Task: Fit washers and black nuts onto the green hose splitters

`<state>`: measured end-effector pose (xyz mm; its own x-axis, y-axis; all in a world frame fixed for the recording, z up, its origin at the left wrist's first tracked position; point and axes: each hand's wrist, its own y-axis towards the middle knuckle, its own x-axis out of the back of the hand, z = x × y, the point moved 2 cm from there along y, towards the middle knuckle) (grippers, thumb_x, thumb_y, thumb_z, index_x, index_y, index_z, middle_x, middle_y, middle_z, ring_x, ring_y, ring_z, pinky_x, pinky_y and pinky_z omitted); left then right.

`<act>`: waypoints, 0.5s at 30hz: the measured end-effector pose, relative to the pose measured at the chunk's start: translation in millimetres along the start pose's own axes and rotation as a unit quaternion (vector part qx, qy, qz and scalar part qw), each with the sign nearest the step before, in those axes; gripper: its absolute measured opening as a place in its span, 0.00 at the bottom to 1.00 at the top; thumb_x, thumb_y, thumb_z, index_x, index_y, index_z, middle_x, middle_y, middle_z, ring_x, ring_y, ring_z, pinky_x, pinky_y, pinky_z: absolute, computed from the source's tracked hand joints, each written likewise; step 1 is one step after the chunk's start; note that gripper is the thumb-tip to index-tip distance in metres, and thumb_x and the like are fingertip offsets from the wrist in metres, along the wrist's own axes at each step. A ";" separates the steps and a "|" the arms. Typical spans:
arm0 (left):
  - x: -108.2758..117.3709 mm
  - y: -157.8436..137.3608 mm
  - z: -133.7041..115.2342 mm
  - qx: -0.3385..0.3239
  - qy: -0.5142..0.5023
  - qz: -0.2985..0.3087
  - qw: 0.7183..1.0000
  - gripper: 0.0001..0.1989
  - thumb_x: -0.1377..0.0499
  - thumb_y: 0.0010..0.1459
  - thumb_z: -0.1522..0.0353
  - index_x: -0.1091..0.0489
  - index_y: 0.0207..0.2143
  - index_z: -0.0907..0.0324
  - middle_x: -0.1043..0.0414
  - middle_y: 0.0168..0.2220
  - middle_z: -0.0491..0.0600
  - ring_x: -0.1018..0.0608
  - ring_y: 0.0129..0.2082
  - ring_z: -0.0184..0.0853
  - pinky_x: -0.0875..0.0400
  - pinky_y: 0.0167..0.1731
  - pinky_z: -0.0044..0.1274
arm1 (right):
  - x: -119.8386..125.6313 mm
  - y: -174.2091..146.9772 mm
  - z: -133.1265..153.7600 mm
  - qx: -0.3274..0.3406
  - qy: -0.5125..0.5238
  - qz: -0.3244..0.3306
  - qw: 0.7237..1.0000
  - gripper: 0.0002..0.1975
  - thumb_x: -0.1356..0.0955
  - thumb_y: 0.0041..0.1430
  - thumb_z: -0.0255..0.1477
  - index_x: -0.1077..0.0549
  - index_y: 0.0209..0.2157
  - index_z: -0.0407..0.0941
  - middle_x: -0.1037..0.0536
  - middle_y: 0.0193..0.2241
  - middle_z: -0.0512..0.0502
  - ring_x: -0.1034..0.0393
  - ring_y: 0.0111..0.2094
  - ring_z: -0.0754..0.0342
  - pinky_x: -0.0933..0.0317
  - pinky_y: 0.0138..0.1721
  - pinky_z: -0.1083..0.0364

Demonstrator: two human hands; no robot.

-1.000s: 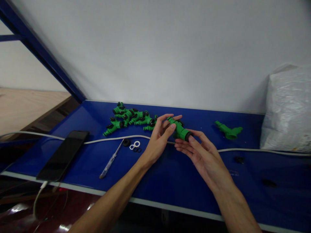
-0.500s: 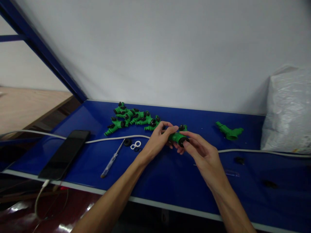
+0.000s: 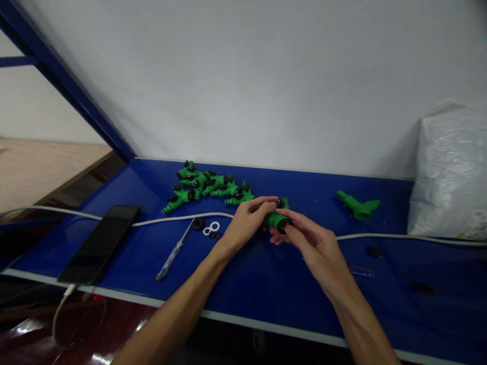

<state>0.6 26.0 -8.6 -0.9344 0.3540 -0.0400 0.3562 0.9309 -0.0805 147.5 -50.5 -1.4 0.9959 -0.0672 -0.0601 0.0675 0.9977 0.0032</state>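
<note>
Above the middle of the blue table, both hands hold a green Y-shaped hose connector [image 3: 272, 219] with a black ring at its open end, which points toward me and to the right. My left hand [image 3: 249, 218] is wrapped round its body from the left. The fingers of my right hand [image 3: 306, 234] close on the black-ringed end, the thumb at the opening. Parts of the connector are hidden by my fingers. Behind my left hand lie several similar green connectors [image 3: 224, 186] with black valve knobs. A bare green connector body [image 3: 359, 208] lies apart on the right.
A screwdriver [image 3: 174, 253], a black ring [image 3: 198, 223] and white washers [image 3: 214, 226] lie left of my hands. Further left is a phone [image 3: 101, 246] on a cable. A white cable [image 3: 380, 236] crosses the table [image 3: 266, 299]. A plastic-wrapped bag [image 3: 449, 172] stands at right, near small black parts [image 3: 375, 251].
Both hands still hold the connector in nearly the same place, with small shifts of the fingers. The whole view has moved very slightly.
</note>
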 end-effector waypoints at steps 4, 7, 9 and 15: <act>-1.8 -0.5 0.3 -0.001 0.002 0.012 1.000 0.22 0.39 0.61 0.60 0.21 0.53 0.61 0.22 0.30 0.49 0.27 0.24 0.31 0.35 0.25 0.22 | 1.6 0.6 -3.9 0.021 -0.013 -0.021 0.999 0.16 0.27 0.62 0.39 0.18 0.49 0.49 0.15 0.37 0.47 0.20 0.32 0.51 0.25 0.39 0.50; -2.9 -1.3 -0.3 -0.016 0.003 0.013 1.000 0.22 0.39 0.61 0.60 0.21 0.53 0.61 0.23 0.28 0.48 0.28 0.23 0.31 0.36 0.24 0.22 | 2.9 0.8 -4.2 0.029 -0.025 -0.033 0.999 0.15 0.27 0.61 0.40 0.17 0.47 0.49 0.15 0.36 0.47 0.21 0.31 0.51 0.25 0.39 0.50; -3.4 -1.6 -0.1 -0.017 0.000 0.012 1.000 0.22 0.39 0.61 0.59 0.21 0.53 0.62 0.24 0.28 0.47 0.29 0.23 0.31 0.36 0.24 0.22 | 3.2 0.9 -4.0 0.024 -0.022 -0.033 0.999 0.16 0.27 0.61 0.41 0.17 0.48 0.49 0.15 0.35 0.46 0.21 0.31 0.51 0.25 0.38 0.50; -4.4 -2.9 -0.9 -0.003 -0.017 0.013 1.000 0.22 0.40 0.63 0.58 0.22 0.54 0.60 0.26 0.29 0.47 0.29 0.24 0.29 0.39 0.22 0.20 | 2.4 0.9 -3.5 -0.008 0.020 -0.009 1.000 0.22 0.24 0.58 0.42 0.18 0.51 0.47 0.15 0.36 0.45 0.19 0.33 0.49 0.24 0.40 0.49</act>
<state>3.6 21.8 -7.3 -0.9243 0.3742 -0.0753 0.3794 0.9223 -0.0741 149.8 -49.8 -5.1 0.9915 -0.0842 -0.0994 0.0833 0.9964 -0.0133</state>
